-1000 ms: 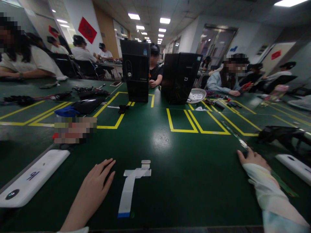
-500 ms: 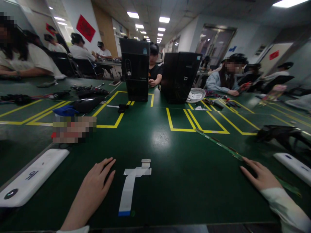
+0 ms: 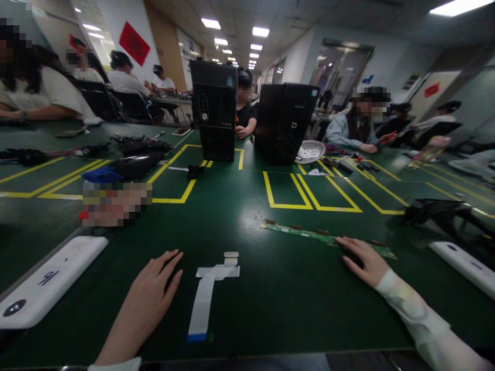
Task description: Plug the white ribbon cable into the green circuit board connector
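A long, narrow green circuit board (image 3: 309, 233) lies at a slight slant on the green table. The outstretched fingers of my right hand (image 3: 365, 260) rest over its middle, with the thumb apart on the near side. A white flat ribbon cable (image 3: 202, 303) with a blue end and a crosspiece of clear tape lies in front of me. To its left, my left hand (image 3: 154, 288) lies open on the table, fingers spread, holding nothing and apart from the cable.
White casings lie at the left (image 3: 54, 278) and right (image 3: 466, 263). A black plastic part (image 3: 436, 219) is at the right. Two black computer towers (image 3: 214, 113) (image 3: 286, 123) stand ahead, with a white basket (image 3: 310, 151) alongside. Several people sit around.
My right hand has moved left with the circuit board, which has turned from a steep diagonal to nearly crosswise. My left hand and the ribbon cable have stayed in place.
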Motion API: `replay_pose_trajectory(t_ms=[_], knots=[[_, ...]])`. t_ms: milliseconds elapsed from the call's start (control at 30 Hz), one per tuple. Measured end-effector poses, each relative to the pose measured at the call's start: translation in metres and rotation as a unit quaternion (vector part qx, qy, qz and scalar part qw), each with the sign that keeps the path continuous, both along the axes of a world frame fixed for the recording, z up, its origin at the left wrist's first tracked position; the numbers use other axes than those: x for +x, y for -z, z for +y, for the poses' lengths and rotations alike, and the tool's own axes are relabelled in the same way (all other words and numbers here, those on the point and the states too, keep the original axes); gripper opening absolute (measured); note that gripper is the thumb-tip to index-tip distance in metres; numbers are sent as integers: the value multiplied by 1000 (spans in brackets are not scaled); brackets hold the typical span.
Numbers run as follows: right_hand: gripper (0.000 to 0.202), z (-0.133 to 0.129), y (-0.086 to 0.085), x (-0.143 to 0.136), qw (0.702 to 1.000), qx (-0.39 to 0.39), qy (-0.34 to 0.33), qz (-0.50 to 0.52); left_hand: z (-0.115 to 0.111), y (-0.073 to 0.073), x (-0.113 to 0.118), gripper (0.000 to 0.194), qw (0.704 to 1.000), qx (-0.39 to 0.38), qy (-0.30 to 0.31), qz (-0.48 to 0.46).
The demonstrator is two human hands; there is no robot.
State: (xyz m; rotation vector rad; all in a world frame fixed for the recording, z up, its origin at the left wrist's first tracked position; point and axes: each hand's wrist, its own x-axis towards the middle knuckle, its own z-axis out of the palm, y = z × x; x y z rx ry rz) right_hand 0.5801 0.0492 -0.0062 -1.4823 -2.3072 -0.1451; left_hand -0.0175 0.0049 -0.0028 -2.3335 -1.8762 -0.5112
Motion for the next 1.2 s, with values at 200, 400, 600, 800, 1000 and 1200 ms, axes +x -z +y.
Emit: replay_pose_trajectory(t_ms=[200,400,600,800,1000,1200], knots=[[61,26,-10,-105,995,-3,-95,2,-1,1,0,54,1000,-2,-6,3],[66,32,-23,-208,986,-48,-159,3,0,1,0,55,1000,6,2,3],[67,21,-31,-273,985,-87,-150,-1,-1,-2,4,54,1000,14,0,2],[67,17,-28,-282,984,-92,-150,6,0,5,-2,54,1000,8,0,-5],[62,21,-27,-258,981,-27,-190,16,-1,2,-2,53,1000,-4,-3,-4],[46,29,-17,-203,979,4,-204,23,-2,-2,1,54,1000,-9,-10,-8]])
